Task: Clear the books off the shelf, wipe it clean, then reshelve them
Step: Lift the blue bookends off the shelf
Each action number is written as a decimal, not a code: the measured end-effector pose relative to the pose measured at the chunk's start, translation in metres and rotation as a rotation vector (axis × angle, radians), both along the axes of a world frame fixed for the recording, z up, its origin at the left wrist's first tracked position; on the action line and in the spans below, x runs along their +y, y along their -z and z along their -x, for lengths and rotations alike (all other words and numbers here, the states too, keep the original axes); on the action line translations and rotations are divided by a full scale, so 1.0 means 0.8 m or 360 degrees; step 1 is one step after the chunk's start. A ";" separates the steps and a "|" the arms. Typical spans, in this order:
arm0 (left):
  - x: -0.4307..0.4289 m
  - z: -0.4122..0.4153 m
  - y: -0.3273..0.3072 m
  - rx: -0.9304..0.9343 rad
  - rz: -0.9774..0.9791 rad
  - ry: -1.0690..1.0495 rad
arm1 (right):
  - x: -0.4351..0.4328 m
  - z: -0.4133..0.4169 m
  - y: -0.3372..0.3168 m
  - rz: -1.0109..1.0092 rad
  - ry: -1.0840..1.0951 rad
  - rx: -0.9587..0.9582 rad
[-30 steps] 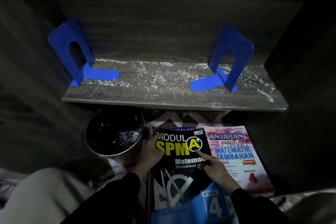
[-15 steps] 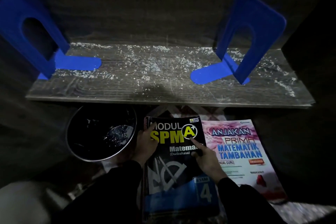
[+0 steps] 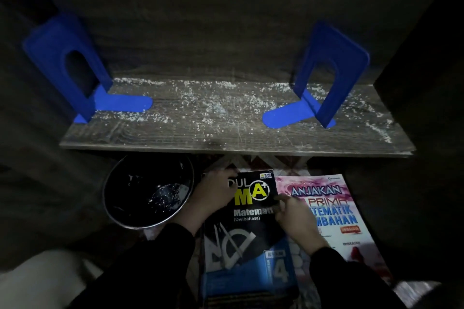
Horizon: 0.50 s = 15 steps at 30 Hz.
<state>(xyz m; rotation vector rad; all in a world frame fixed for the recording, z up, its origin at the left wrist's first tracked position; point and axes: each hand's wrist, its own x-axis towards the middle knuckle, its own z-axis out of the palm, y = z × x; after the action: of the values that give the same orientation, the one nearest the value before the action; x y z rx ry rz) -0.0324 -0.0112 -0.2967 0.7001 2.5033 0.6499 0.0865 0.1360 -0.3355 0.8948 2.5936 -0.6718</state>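
Observation:
The dark wooden shelf (image 3: 226, 130) holds no books and is strewn with white crumbs. Two blue bookends stand on it, one at the left (image 3: 67, 63) and one at the right (image 3: 329, 70). Below, on the floor, a black "Modul SPM A+" maths book (image 3: 251, 241) lies on top of a stack. My left hand (image 3: 213, 195) rests on its upper left corner, fingers spread over the cover. My right hand (image 3: 293, 216) presses on its right edge. A pink "Anjakan Prima" book (image 3: 346, 223) lies flat to the right, partly under my right wrist.
A round metal bin (image 3: 148, 193) with a black liner and some white crumbs inside stands left of the books, under the shelf's front edge. A patterned mat (image 3: 251, 162) shows beneath the books. Something pale (image 3: 40, 281) fills the lower left corner.
My left hand has slid further onto the black book's cover, hiding part of the title. My right hand has shifted to the book's right edge. The view has moved a little.

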 end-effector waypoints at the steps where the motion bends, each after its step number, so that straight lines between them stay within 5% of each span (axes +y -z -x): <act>1: 0.004 -0.005 -0.019 0.0110 -0.0138 -0.0007 | 0.004 0.002 -0.022 -0.0106 0.0055 0.0147; 4: 0.012 -0.016 -0.060 0.0678 -0.0394 0.0092 | 0.020 0.006 -0.088 -0.0387 0.0247 0.1033; 7: 0.020 -0.015 -0.077 0.1099 -0.0241 0.0322 | 0.046 0.013 -0.157 -0.0570 0.0312 0.1676; 11: 0.031 -0.013 -0.091 0.0713 0.0410 0.0401 | 0.097 0.047 -0.225 -0.0631 0.0407 0.1478; 15: 0.045 -0.005 -0.115 0.0640 0.0625 0.0483 | 0.124 0.080 -0.253 -0.0336 0.0372 0.0944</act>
<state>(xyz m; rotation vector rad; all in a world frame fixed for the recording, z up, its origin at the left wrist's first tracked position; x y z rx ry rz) -0.0284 0.0249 -0.2044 1.1080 2.6745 -0.1050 0.0228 0.2354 -0.1335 1.2317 3.1575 -0.8404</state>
